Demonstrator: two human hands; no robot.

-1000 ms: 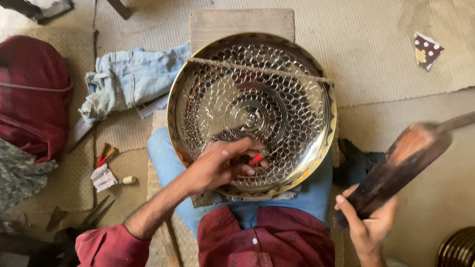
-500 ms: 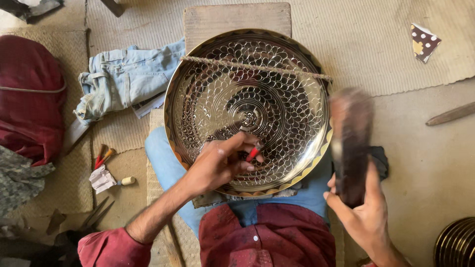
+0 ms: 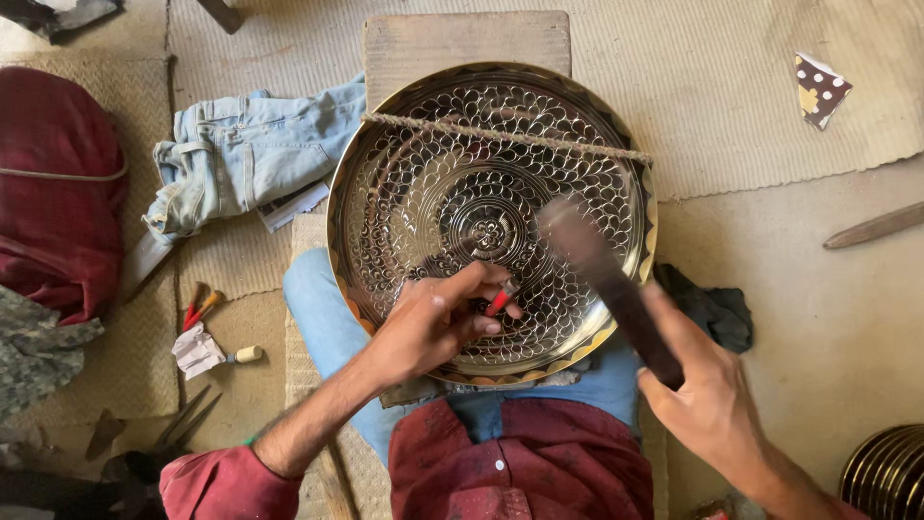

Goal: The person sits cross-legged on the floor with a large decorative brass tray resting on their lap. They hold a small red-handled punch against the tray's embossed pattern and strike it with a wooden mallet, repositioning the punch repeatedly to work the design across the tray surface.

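A large round brass plate [image 3: 404, 183] with an engraved scale pattern rests on my lap and on a wooden board [image 3: 462, 43]. A rope [image 3: 500, 135] runs across its upper part. My left hand [image 3: 433, 323] lies on the plate's lower part and pinches a small red-handled chisel [image 3: 500, 299] against the metal. My right hand [image 3: 707, 395] grips a dark wooden mallet [image 3: 602, 274]. The mallet's blurred head hangs over the plate, just right of the chisel.
Folded jeans [image 3: 241, 159] lie left of the plate, a red bundle [image 3: 58, 188] further left. Small tools [image 3: 197, 308] and crumpled paper [image 3: 197, 349] sit on the mat. A dark cloth [image 3: 717, 308], a wooden stick [image 3: 876, 226] and stacked brass plates [image 3: 890, 472] are at the right.
My right hand has swung the mallet from far right in over the plate toward the chisel. My left hand has kept the chisel in place.
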